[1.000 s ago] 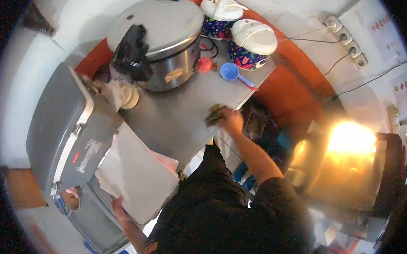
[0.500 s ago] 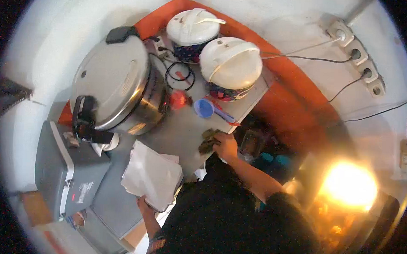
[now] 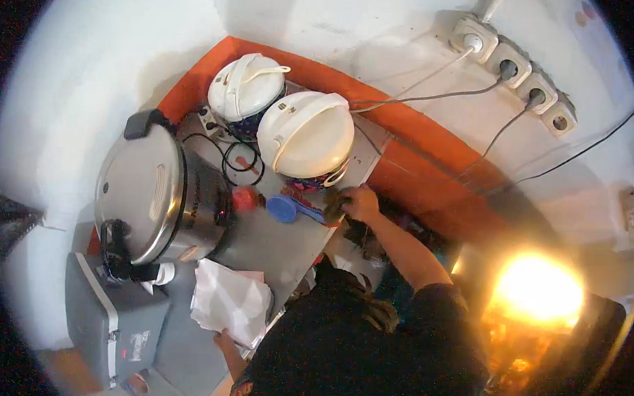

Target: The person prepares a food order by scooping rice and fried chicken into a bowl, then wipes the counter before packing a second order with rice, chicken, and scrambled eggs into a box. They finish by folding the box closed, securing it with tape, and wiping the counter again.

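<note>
Right hand (image 3: 361,201) presses a dark rag (image 3: 335,205) flat on the desk (image 3: 277,242) edge, at 3 o'clock from the blue scoop (image 3: 289,209), below 2 cookers. Left hand (image 3: 222,340) pinches a paper stack (image 3: 231,301), lifted off the surface.

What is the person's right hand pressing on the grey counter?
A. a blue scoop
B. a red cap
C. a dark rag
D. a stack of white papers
C: the right hand bears on a dark rag at the counter edge, beside the blue scoop.
</note>
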A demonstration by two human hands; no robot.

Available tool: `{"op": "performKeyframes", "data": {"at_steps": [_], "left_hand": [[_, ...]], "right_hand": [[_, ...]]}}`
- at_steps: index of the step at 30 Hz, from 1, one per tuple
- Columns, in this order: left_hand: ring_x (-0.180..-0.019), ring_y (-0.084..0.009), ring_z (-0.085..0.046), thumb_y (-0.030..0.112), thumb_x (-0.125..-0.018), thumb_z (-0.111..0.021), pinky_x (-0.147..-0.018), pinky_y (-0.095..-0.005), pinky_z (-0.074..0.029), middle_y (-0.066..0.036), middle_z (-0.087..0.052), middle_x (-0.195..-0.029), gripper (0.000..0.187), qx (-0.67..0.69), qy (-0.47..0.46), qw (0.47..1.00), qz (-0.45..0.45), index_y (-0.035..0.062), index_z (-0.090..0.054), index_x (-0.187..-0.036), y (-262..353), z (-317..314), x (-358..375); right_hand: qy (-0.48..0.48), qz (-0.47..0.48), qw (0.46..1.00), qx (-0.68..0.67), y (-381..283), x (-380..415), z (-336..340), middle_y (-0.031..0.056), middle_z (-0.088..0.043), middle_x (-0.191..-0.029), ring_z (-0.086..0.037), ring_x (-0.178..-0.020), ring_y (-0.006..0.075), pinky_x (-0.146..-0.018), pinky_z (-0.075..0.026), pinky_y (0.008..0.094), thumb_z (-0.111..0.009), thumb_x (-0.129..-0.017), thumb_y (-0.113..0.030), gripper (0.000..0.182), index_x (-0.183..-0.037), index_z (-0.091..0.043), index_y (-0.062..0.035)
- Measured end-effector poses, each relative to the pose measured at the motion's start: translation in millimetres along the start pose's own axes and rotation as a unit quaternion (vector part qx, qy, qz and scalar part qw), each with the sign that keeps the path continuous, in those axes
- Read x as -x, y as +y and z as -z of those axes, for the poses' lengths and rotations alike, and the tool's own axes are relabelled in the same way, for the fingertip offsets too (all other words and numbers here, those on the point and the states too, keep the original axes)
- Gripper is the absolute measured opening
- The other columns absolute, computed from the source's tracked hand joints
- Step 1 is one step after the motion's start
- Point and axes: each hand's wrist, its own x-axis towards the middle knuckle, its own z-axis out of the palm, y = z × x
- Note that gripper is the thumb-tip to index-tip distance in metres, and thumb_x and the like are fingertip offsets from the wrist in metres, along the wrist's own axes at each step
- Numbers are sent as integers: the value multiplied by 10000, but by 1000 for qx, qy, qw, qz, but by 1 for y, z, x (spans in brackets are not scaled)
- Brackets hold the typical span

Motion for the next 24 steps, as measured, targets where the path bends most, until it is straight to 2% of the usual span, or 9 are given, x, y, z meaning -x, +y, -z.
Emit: {"op": "performKeyframes", "data": {"at_steps": [2,4,7,10,12,15,17,22,24], "left_hand": [[-970,-285,-611,155,-830,-666,-812,-421,-531,-181,-573,-1141,550,-12,25,1000,-2,-63,-437,-1279,15,-3,-3],[-1076,-343,-572,322,-829,-672,-904,-488,-488,-193,-544,-1191,631,-326,193,926,-2,-20,-439,-1306,29,3,19],[-1147,-377,-523,454,-823,-655,-992,-520,-411,-193,-512,-1233,689,-449,279,849,-5,19,-452,-1317,50,-7,26],[-1138,-356,-521,454,-801,-676,-1014,-490,-379,-161,-509,-1249,697,-493,312,810,-63,55,-457,-1328,57,-25,50],[-1152,-357,-507,439,-795,-684,-1012,-495,-377,-158,-506,-1253,687,-477,300,825,-50,71,-459,-1330,78,-40,64],[-1173,-361,-478,399,-782,-704,-1008,-504,-374,-152,-503,-1250,669,-455,312,833,-44,98,-465,-1330,75,-45,59],[-1181,-364,-464,375,-773,-716,-1006,-508,-373,-150,-504,-1243,662,-450,340,825,-42,109,-469,-1327,69,-38,61],[-1204,-352,-461,251,-837,-689,-1002,-495,-387,-158,-490,-1329,560,-415,234,862,-174,89,-493,-1336,97,-56,82],[-1146,-293,-532,153,-871,-655,-978,-433,-426,-136,-553,-1274,427,-159,-6,972,-173,57,-550,-1274,119,-77,89]], "right_hand": [[12,-154,986,60,34,-32,15,123,-723,-906,-673,-865,389,-782,-551,481,-737,-675,-310,336,-974,-761,-158],[63,-368,924,75,68,-60,35,140,-728,-877,-692,-834,415,-785,-556,501,-726,-725,-346,335,-983,-759,-136],[198,-408,890,43,55,-63,55,192,-721,-943,-690,-926,393,-817,-557,487,-730,-748,-341,363,-1005,-746,-85],[69,-232,969,39,22,-56,39,234,-703,-1019,-682,-994,361,-831,-556,479,-762,-740,-326,432,-1077,-725,-58],[10,-253,967,16,30,-64,25,242,-683,-1094,-667,-1037,350,-845,-552,472,-782,-740,-305,484,-1165,-705,-87],[127,-415,899,64,49,-99,34,180,-707,-1008,-660,-993,381,-809,-557,483,-739,-772,-360,469,-1158,-704,-97],[170,-349,920,-45,27,-109,85,194,-703,-1072,-665,-1008,376,-837,-547,461,-724,-809,-333,503,-1215,-668,-41],[334,-166,908,-192,74,-140,40,208,-690,-1132,-653,-1059,363,-951,-501,405,-718,-842,-251,504,-1272,-618,-7],[344,-202,883,-249,54,-126,42,203,-655,-1222,-619,-1133,347,-1002,-468,398,-708,-855,-196,517,-1308,-579,18]]}}
